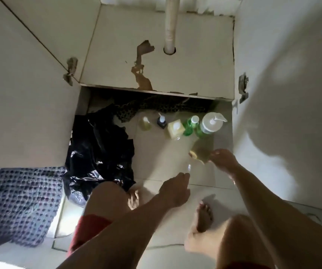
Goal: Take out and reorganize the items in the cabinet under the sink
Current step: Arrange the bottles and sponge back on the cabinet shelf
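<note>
The cabinet floor under the sink is bare, with peeled brown patches and a white drain pipe going through it. On the tiled floor in front stands a row of bottles: a small yellowish one, a dark pump bottle, a square yellow bottle, a green bottle and a large clear pump bottle. My right hand grips a tilted, blurred bottle of yellow liquid just in front of the row. My left hand reaches towards its lower end with curled fingers; whether it touches is unclear.
Both cabinet doors stand open, the left door and the right door. A crumpled black plastic bag lies at the left, a dark netted cloth under the cabinet edge. A chequered mat lies at lower left. My bare feet and knees are below.
</note>
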`<action>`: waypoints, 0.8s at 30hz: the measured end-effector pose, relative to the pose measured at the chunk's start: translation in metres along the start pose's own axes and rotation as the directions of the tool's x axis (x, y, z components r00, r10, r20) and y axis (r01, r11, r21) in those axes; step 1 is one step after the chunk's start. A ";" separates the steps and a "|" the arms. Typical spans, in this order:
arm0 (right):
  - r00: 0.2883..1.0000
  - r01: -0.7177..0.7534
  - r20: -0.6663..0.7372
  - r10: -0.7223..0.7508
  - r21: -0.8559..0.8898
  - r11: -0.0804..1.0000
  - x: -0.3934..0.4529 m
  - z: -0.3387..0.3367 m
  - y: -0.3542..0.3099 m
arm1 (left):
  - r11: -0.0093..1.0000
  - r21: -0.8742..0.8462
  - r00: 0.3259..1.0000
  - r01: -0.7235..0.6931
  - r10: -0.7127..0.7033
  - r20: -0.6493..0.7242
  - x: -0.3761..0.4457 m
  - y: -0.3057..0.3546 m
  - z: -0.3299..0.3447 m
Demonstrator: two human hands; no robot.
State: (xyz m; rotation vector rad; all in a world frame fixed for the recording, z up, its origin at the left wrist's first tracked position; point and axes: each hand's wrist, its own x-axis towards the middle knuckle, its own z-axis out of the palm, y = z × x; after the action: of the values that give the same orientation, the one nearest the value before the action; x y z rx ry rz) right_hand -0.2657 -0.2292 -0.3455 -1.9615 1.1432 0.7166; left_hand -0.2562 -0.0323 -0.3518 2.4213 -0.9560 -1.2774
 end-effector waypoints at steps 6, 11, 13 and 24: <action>0.987 0.050 -0.148 -0.068 -0.123 0.991 0.121 0.001 0.024 | 0.989 -0.089 0.986 -0.116 0.103 -0.134 0.165 -0.006 0.012; 0.950 0.137 -0.288 -0.119 0.044 0.990 0.204 -0.001 0.037 | 0.900 -0.371 0.936 -0.229 0.099 -0.337 0.262 -0.003 0.033; 0.934 0.256 -0.283 -0.218 0.103 0.961 0.228 -0.003 0.039 | 0.894 -0.384 0.930 -0.232 0.088 -0.357 0.284 -0.004 0.049; 0.815 0.494 -0.356 -0.457 0.017 0.869 0.243 -0.003 0.030 | 0.889 -0.397 0.896 -0.228 0.033 -0.442 0.314 -0.006 0.051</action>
State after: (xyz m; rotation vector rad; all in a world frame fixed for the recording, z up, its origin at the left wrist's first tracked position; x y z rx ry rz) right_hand -0.1833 -0.3565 -0.5379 -2.2067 0.7947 0.0424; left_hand -0.1682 -0.2272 -0.5878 2.0987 -0.6129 -0.7578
